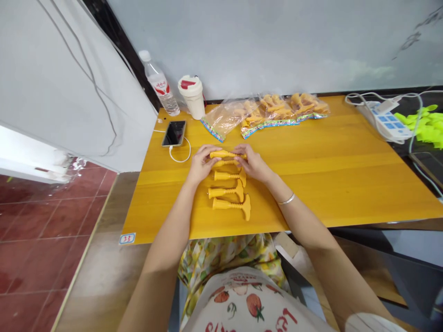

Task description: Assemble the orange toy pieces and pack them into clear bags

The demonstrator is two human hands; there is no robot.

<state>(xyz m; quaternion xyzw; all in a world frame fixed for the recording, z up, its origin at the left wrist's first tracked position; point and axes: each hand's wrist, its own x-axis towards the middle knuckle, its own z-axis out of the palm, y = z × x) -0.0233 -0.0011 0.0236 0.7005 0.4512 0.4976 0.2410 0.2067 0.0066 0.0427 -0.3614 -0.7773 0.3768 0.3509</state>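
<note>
My left hand (202,161) pinches the thick end of a yellow plastic T-handled piece (223,154), with thumb and fingers around it. At the other end, my right hand (254,161) grips the same piece and hides its crossbar. Nearer to me lie several like pieces in a column, thick ends to the left and crossbars to the right. The closest one (228,204) lies near the front of the table, and another (224,192) is just beyond it. One piece (224,163) right below my hands is partly covered by my fingers.
Clear bags (277,110) of similar yellow pieces lie along the back of the wooden table (328,184). Back left are a water bottle (161,85), a lidded cup (192,97) and a phone (174,133) with a white cable. A power strip (389,121) and bright green pieces (427,125) are right.
</note>
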